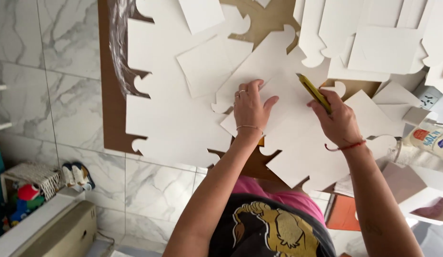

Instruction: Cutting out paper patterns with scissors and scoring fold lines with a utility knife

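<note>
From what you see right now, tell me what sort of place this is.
Probably a home craft corner: white die-cut card sheets spread over a brown board, marble-look floor tiles, small shoes and a toy basket nearby.

A single head-worn camera looks steeply down from close above the brown board (112, 95), apparently from a standing height. The picture seems turned upside down: the forearms enter from the bottom edge, and the marble floor (64, 57) fills the left side.
</note>
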